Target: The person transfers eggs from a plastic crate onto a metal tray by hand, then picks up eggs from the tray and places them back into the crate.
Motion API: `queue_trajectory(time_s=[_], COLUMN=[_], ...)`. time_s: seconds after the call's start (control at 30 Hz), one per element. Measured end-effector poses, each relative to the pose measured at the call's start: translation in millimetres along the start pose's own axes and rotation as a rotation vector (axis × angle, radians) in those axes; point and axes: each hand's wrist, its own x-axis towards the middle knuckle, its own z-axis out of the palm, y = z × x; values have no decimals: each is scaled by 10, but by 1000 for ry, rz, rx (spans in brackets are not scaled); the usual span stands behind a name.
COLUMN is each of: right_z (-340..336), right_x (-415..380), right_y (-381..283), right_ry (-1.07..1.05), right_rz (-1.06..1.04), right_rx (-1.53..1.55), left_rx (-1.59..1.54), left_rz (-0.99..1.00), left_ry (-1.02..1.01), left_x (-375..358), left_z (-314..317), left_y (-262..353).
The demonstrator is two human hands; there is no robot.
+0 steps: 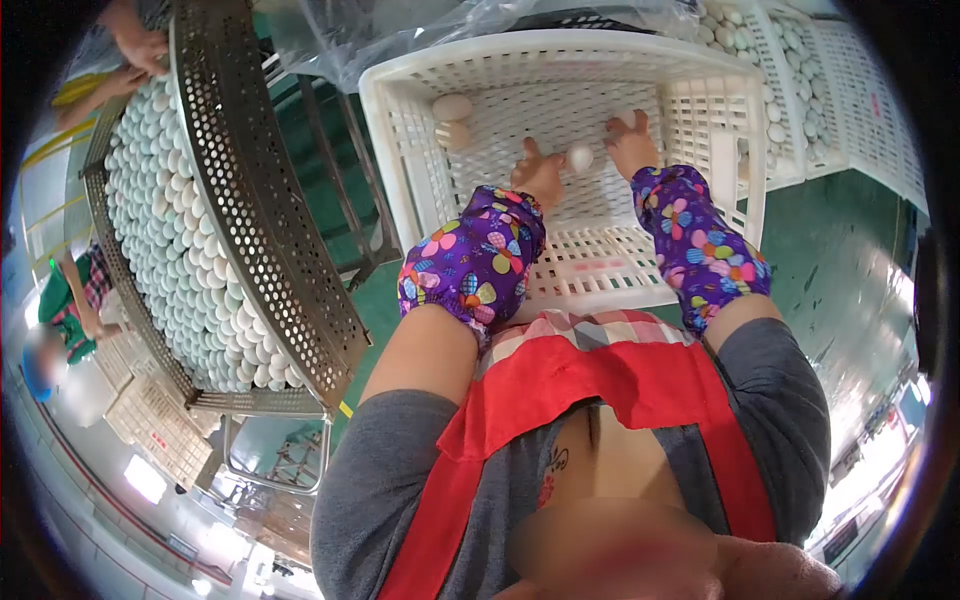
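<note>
Both of my hands reach down inside a white plastic crate (pixel 560 290). My left hand (pixel 540 174) is low over the crate floor, its fingers apart and nothing visible in them. Just right of its thumb lies a white egg (pixel 580 156). My right hand (pixel 632 148) is on the other side of that egg, fingers curled round a pale rounded shape that looks like another egg, mostly hidden. Two more eggs, a whitish one (pixel 452 107) and a browner one (pixel 453 135), rest in the crate's left corner. Purple flowered sleeves cover my forearms.
A perforated metal bin (pixel 270 210) full of pale eggs (pixel 185 240) stands at left; another person's hands (pixel 140 55) are at its far end. Egg-filled white crates (pixel 800 75) stand at right. Clear plastic sheeting (pixel 400 35) lies behind my crate. Another person (pixel 70 310) is farther left.
</note>
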Motion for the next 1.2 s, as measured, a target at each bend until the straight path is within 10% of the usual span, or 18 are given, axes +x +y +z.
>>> queue_trajectory(time_s=[0.1,0.4,0.7,0.87,1.0,1.2], right_z=[360,459,447,97,-1341,-1458], right_x=[162,-140,-298,88,-164,75], right_y=[248,-437,-711,-30,-1586,-4392], right_ry=[-35,-231,59,212,314,5], right_rz=[-286,150,259,239,59,-495], right_rx=[-213,8,9,760,1025,681], left_rx=[-172,42,-416,-319,-207,-124], left_rz=[-21,-57,431,137,-381,-700], left_ry=[81,-49,635,1044,1184,1128], left_x=[56,-190,-1934,-2596,-2851,-3142], left_z=[140,-583,-2442,-2978,-2809,-2858], left_y=[-81,71,-103,-1860,-3541,-4654])
